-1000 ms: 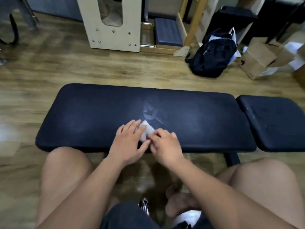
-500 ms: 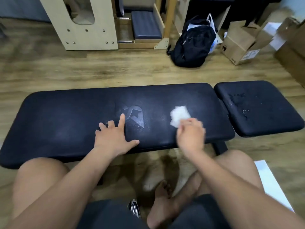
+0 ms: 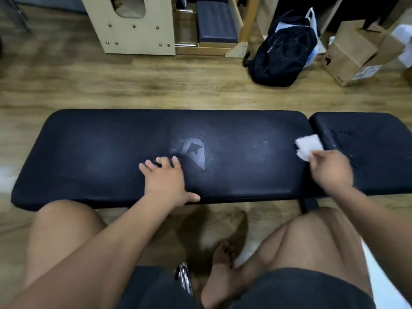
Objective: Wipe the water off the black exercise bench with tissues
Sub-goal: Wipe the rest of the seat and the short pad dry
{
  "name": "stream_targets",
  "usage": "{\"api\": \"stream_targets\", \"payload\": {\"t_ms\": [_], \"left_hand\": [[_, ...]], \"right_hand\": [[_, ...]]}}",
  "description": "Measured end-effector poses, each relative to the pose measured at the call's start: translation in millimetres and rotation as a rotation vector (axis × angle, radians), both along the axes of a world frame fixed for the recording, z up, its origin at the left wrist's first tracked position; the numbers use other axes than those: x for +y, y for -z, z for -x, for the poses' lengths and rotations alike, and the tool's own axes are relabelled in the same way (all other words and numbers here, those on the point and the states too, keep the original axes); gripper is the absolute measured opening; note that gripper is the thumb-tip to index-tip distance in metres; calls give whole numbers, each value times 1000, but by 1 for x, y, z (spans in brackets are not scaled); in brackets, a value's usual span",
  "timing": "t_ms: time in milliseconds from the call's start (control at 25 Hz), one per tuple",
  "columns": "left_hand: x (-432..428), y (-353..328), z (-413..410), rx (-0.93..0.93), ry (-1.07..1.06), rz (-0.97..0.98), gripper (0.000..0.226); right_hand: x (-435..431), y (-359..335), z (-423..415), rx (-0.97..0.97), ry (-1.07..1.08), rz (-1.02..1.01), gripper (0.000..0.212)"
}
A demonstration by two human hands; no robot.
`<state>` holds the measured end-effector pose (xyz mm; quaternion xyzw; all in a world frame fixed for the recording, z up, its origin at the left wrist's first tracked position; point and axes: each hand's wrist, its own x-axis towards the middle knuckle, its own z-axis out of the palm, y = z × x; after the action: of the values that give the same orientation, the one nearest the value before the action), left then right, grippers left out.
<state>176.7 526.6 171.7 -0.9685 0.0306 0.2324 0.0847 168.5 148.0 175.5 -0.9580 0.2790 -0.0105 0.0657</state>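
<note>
I am sitting with my bare knees just in front of the near edge of the black exercise bench (image 3: 89,152). My left hand (image 3: 163,181) is lying flat on its long pad, fingers spread and holding nothing, just beside the pale logo (image 3: 194,150). My right hand (image 3: 330,170) is pinching a folded white tissue (image 3: 308,146) at the long pad's right end, by the gap to the seat pad (image 3: 379,170), where water droplets (image 3: 343,136) are sitting. Beyond, a black backpack (image 3: 283,50) and a cardboard box (image 3: 350,59) are resting on the wooden floor.

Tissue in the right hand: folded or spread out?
Folded: the tissue is a small compact white pad pinched by the right hand.
</note>
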Motion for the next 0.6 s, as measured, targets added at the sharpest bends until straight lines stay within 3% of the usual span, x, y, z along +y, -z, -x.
{"api": "stream_targets", "payload": {"t_ms": [80, 160, 240, 360, 480, 600], "left_hand": [[-2, -1, -1, 3, -3, 0, 131], [-4, 1, 1, 13, -6, 4, 130], [-4, 1, 1, 33, -25, 15, 129], [-3, -2, 2, 82, -42, 34, 126], [0, 0, 6, 64, -55, 46, 124], [0, 6, 6, 29, -22, 25, 124]], "right_hand": [[17, -8, -29, 38, 34, 16, 25], [80, -6, -52, 17, -70, 13, 27], [177, 5, -67, 26, -357, -55, 30], [295, 1, -59, 211, -792, -114, 28], [250, 1, -71, 130, -835, -146, 25], [117, 9, -66, -1, -503, -63, 29]]}}
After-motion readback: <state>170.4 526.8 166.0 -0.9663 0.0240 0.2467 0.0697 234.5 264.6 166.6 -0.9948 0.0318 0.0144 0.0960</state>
